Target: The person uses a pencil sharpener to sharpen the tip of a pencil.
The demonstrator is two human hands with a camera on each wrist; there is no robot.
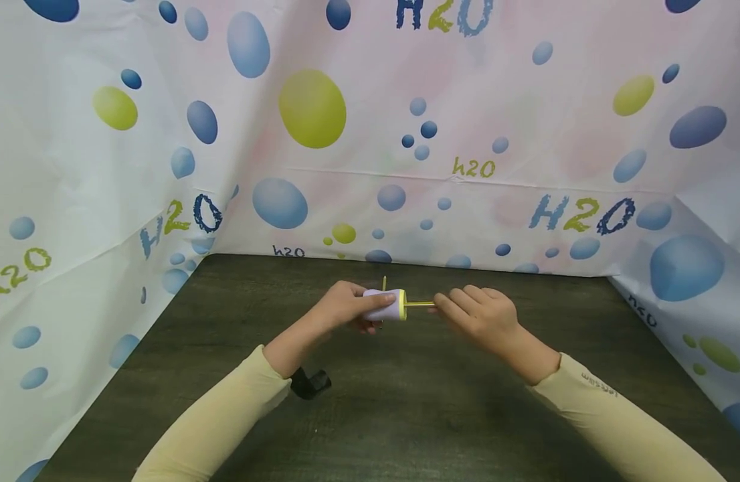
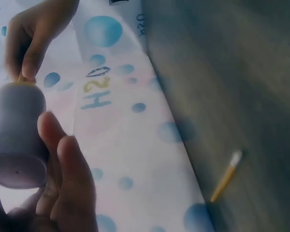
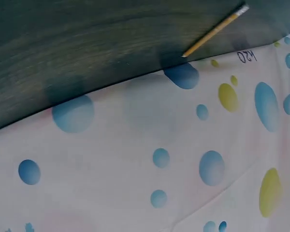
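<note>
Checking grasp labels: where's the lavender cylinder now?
Head view: the lavender cylinder is below and slightly right of centre, held by the left hand; a yellow stick runs from its yellow end to the right hand.

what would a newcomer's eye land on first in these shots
Probably the lilac cylinder with a yellow rim, held in the left hand above the dark wood-look table. Next, the thin yellow stick running from the rimmed end to the right hand. Behind both, the white dotted backdrop with H2O lettering stands out.
</note>
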